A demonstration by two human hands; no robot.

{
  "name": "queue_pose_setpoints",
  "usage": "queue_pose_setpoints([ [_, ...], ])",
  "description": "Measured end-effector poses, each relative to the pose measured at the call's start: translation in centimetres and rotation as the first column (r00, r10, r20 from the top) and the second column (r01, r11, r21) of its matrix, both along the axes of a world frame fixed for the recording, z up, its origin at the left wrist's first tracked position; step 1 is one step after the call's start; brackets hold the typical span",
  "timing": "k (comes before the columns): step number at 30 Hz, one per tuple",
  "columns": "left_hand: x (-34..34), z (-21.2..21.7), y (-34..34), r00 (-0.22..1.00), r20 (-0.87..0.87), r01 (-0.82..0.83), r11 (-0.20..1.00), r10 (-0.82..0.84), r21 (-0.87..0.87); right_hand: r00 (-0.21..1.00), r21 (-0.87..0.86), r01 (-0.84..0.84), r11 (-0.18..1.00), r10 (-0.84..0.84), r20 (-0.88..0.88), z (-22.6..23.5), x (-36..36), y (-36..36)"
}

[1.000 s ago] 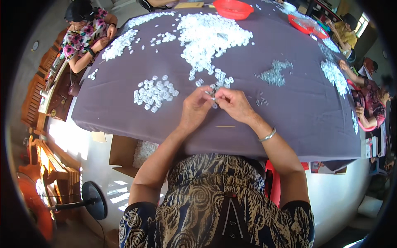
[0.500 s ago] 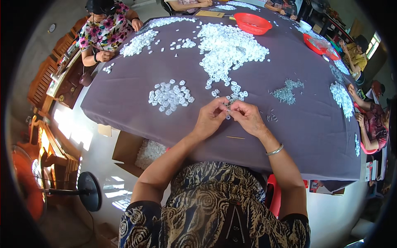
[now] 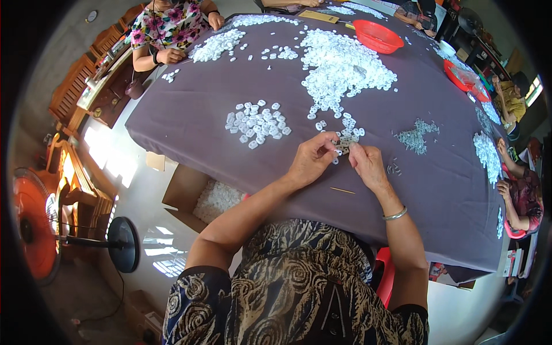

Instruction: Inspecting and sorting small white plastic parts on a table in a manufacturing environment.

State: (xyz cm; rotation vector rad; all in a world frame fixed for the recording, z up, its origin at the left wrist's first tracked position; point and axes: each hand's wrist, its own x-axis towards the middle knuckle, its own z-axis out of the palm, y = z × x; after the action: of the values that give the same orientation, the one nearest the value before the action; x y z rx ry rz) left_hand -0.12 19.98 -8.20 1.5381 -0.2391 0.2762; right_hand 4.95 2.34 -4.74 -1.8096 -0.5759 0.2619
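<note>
My left hand (image 3: 313, 159) is above the near part of the dark-covered table, thumb and forefinger pinched on a small white plastic piece (image 3: 338, 153). Just to its right, my right hand (image 3: 368, 165) has its fingers bent together and pointing down; anything between them is too small to make out. A short gap separates the two hands. Beyond them lie loose white oval pieces (image 3: 348, 123), trailing from a large white heap (image 3: 333, 63). Left of my hands is a smaller cluster of white pieces (image 3: 257, 122). Small grey metal pins (image 3: 417, 137) are piled to the right.
A thin yellowish stick (image 3: 342, 190) lies near the table's front edge. Several pins (image 3: 394, 168) are scattered beside my right hand. A red basin (image 3: 378, 37) stands beyond the heap. Other people sit around the table. An open cardboard box (image 3: 190, 190) of white pieces is below the left edge.
My hands were together at the fingertips; now they are apart, the right one drawn off to the right and turned down. The whole view has shifted slightly.
</note>
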Motion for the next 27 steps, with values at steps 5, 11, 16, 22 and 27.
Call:
queue_pose_setpoints([
  [5,-0.3,0.1,-0.2,1.0,0.026,-0.015,1.0,0.015,0.012,0.999,0.008,0.034,0.999,-0.035,0.034,0.1,-0.4,0.1],
  [11,-0.2,0.3,0.2,0.996,-0.009,-0.085,0.995,0.084,-0.047,0.986,-0.052,0.006,0.999,0.003,0.165,-0.3,0.0,0.5],
  [16,0.5,0.7,0.6,0.997,0.007,-0.082,0.996,0.082,-0.036,0.977,-0.039,-0.112,0.993,0.117,0.177,0.0,0.3,0.8],
  [22,0.4,0.5,0.1,0.998,-0.019,-0.068,0.997,0.068,-0.029,0.988,0.016,-0.085,0.996,0.082,0.133,-0.7,0.4,0.7],
  [27,0.3,0.6,-0.1,0.997,0.01,-0.075,0.997,0.075,0.009,0.966,-0.025,-0.078,0.997,0.081,0.247,-0.6,0.2,0.8],
])
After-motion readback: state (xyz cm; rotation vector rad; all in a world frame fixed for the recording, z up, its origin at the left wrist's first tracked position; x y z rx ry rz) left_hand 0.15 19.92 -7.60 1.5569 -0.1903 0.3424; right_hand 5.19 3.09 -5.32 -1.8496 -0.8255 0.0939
